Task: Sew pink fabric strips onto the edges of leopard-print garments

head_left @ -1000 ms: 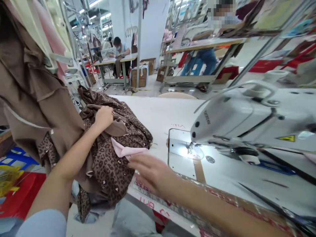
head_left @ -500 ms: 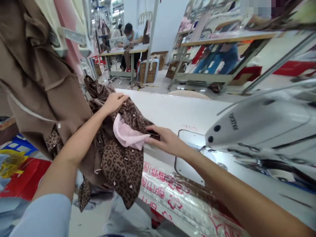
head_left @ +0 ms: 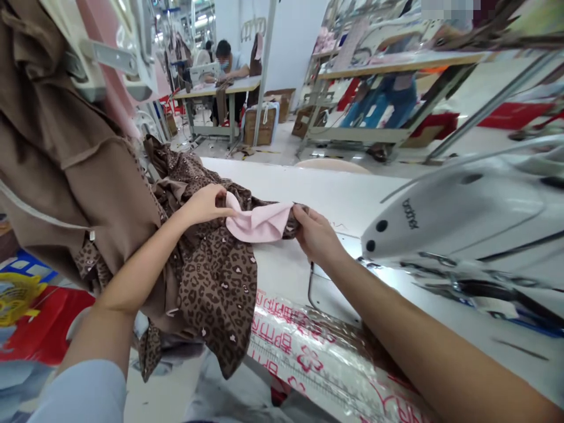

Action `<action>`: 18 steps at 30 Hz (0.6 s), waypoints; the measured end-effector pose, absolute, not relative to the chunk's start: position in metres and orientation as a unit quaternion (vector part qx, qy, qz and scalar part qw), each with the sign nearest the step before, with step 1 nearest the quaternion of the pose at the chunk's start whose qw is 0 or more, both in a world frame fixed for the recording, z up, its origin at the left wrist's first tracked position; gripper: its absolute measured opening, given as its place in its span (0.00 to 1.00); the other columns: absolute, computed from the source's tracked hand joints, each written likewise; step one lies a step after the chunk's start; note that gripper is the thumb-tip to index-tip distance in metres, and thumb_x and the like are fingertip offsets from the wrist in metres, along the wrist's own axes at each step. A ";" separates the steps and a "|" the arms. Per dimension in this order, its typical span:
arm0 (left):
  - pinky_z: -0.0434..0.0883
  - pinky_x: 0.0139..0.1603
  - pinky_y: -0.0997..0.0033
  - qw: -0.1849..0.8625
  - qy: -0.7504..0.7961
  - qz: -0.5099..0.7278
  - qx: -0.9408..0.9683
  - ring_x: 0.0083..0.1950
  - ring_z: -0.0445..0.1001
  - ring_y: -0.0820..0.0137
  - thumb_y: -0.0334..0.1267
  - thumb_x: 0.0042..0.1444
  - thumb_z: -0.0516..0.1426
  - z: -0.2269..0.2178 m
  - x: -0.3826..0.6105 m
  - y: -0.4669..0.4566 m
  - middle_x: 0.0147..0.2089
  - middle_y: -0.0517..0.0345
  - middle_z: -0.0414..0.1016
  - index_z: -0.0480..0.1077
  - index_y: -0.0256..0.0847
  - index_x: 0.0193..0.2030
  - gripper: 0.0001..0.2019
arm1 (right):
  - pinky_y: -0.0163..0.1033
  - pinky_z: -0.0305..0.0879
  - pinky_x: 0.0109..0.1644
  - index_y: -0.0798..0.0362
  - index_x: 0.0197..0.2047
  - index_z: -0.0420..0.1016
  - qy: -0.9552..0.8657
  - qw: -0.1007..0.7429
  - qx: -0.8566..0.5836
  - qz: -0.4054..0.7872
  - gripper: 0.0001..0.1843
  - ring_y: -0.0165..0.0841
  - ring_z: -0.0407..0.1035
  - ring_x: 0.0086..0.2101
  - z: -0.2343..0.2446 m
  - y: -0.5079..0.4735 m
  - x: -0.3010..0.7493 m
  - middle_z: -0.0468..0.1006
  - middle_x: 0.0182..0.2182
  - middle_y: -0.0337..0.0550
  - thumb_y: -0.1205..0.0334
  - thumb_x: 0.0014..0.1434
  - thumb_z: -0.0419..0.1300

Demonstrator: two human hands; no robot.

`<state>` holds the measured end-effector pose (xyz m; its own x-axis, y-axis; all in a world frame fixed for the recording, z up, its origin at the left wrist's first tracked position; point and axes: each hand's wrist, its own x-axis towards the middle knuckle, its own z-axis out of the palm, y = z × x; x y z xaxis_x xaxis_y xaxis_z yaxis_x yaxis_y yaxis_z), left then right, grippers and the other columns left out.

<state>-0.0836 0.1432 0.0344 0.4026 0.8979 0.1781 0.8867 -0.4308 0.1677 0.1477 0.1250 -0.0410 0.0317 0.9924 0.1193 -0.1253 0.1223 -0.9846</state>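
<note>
The left hand [head_left: 203,205] is pinching one end of a pale pink fabric piece [head_left: 259,224] between thumb and fingertips, nearly closed, while the right hand [head_left: 315,235] is gripping its other end together with an edge of a brown leopard-print garment [head_left: 215,288]. The pink piece is stretching fairly flat between them, and that light, even tension near the edge looks like the sound way to handle it, since it would keep the soft cloth from creasing or sliding off the print. The bulk of the garment is hanging over the left forearm and the front of the white bench [head_left: 335,191], beside a plain brown garment [head_left: 53,153] draped at left. A clear plastic sheet with red print [head_left: 304,346] is lying along the bench's near edge, and a white sewing machine head [head_left: 445,220] is standing at right. Farther off, a co-worker [head_left: 229,67] is sitting at another table.
</note>
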 end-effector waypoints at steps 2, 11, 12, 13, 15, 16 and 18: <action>0.57 0.59 0.59 0.017 0.470 0.154 0.869 0.60 0.57 0.56 0.50 0.38 0.65 0.029 -0.080 0.144 0.61 0.46 0.59 0.65 0.39 0.52 0.34 | 0.37 0.66 0.31 0.50 0.30 0.64 -0.485 0.587 -0.434 0.482 0.26 0.30 0.66 0.27 -0.029 0.130 0.140 0.69 0.24 0.36 0.35 0.42 0.57; 0.65 0.33 0.74 0.041 0.554 0.256 0.791 0.29 0.69 0.70 0.33 0.51 0.47 0.080 -0.115 0.181 0.23 0.58 0.69 0.71 0.31 0.34 0.13 | 0.37 0.60 0.31 0.52 0.21 0.60 -0.507 0.652 -0.505 0.249 0.21 0.30 0.59 0.25 0.003 0.159 0.141 0.63 0.19 0.35 0.43 0.50 0.55; 0.64 0.33 0.75 0.033 0.574 0.245 0.781 0.30 0.69 0.70 0.34 0.47 0.51 0.090 -0.123 0.183 0.22 0.59 0.67 0.71 0.31 0.31 0.10 | 0.38 0.59 0.34 0.52 0.20 0.60 -0.508 0.655 -0.518 0.210 0.20 0.30 0.59 0.25 0.003 0.162 0.143 0.62 0.19 0.35 0.45 0.50 0.56; 0.63 0.34 0.76 0.026 0.592 0.233 0.771 0.32 0.69 0.69 0.34 0.42 0.54 0.100 -0.131 0.183 0.22 0.60 0.67 0.71 0.32 0.28 0.08 | 0.39 0.59 0.36 0.53 0.20 0.60 -0.510 0.655 -0.529 0.176 0.19 0.31 0.59 0.26 0.003 0.165 0.144 0.62 0.19 0.36 0.47 0.50 0.56; 0.62 0.35 0.76 0.027 0.621 0.213 0.754 0.35 0.69 0.68 0.32 0.38 0.56 0.111 -0.138 0.182 0.22 0.60 0.67 0.71 0.33 0.26 0.06 | 0.40 0.58 0.38 0.53 0.22 0.61 -0.515 0.650 -0.544 0.124 0.16 0.32 0.59 0.28 0.004 0.172 0.143 0.63 0.20 0.37 0.50 0.53 0.54; 0.62 0.35 0.77 0.040 0.629 0.208 0.748 0.35 0.69 0.68 0.32 0.39 0.55 0.112 -0.138 0.181 0.23 0.60 0.67 0.71 0.33 0.26 0.06 | 0.41 0.58 0.39 0.53 0.23 0.62 -0.520 0.645 -0.550 0.107 0.15 0.33 0.60 0.28 0.004 0.174 0.143 0.63 0.21 0.38 0.51 0.54 0.52; 0.62 0.31 0.77 0.089 0.634 0.202 0.741 0.31 0.69 0.70 0.33 0.43 0.52 0.109 -0.133 0.178 0.22 0.60 0.68 0.71 0.34 0.26 0.07 | 0.43 0.59 0.40 0.53 0.25 0.63 -0.537 0.630 -0.555 0.081 0.14 0.35 0.61 0.30 0.006 0.175 0.140 0.65 0.23 0.40 0.53 0.55 0.50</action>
<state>-0.1335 0.1779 0.1085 0.1154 0.9755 0.1872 0.9036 -0.1814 0.3882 0.1399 0.1753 0.0060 0.4094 0.6981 0.5875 0.4946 0.3713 -0.7858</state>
